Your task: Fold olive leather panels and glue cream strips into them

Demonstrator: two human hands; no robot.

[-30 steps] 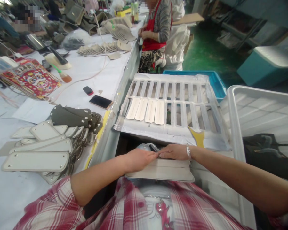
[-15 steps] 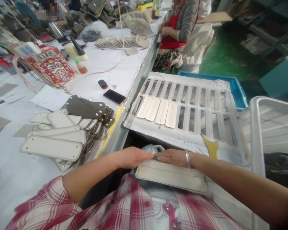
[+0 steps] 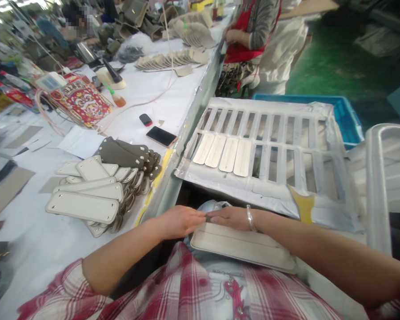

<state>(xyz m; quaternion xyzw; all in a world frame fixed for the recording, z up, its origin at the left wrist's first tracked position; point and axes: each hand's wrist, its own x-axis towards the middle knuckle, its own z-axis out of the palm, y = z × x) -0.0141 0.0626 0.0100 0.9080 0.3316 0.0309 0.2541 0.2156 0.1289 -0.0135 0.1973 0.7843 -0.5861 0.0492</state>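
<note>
On my lap lies a long cream panel [image 3: 243, 246] with rounded corners and a line along it. At its far left corner, my left hand [image 3: 183, 221] has its fingers bent and closed towards the edge. My right hand [image 3: 228, 218], with a bracelet at the wrist, reaches over the far edge with fingers close together. The fingertips of both hands meet there, at a small dark grey bit; the pinched part is mostly hidden. Left of my hands, a pile of cream panels [image 3: 83, 205] with metal studs lies beside dark grey pieces [image 3: 123, 151] on the table.
A white slotted rack [image 3: 268, 184] with several cream strips [image 3: 229, 153] stands ahead, a yellow piece [image 3: 303, 204] on its near edge. A blue crate [image 3: 346, 115] and white basket [image 3: 380, 178] stand right. A phone [image 3: 162, 136] lies on the table [image 3: 173, 102]; a co-worker [image 3: 250, 35] sits beyond.
The view has turned slightly left, so the table things appear further right. Both hands remain at the panel's far left corner, fingertips together, with little visible movement.
</note>
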